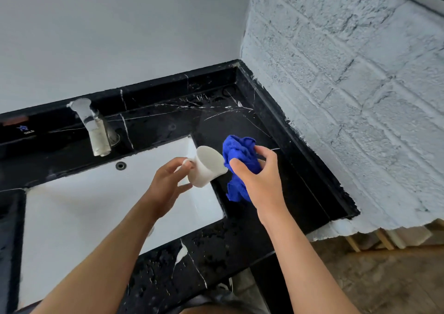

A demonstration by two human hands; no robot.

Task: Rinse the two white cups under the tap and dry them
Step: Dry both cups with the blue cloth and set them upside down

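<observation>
My left hand (168,184) holds a white cup (206,167) by its handle, tipped on its side with the mouth facing right, above the right end of the white sink (72,212). My right hand (259,179) grips a bunched blue cloth (240,155) pressed against the cup's mouth. Only one white cup is in view. The metal tap (96,131) stands at the back left of the basin, and I see no water running from it.
The black marble counter (216,119) wraps around the sink and is speckled with water drops at the front. A white painted brick wall (348,97) bounds the counter on the right. The counter's right edge drops off to a brown floor (384,277).
</observation>
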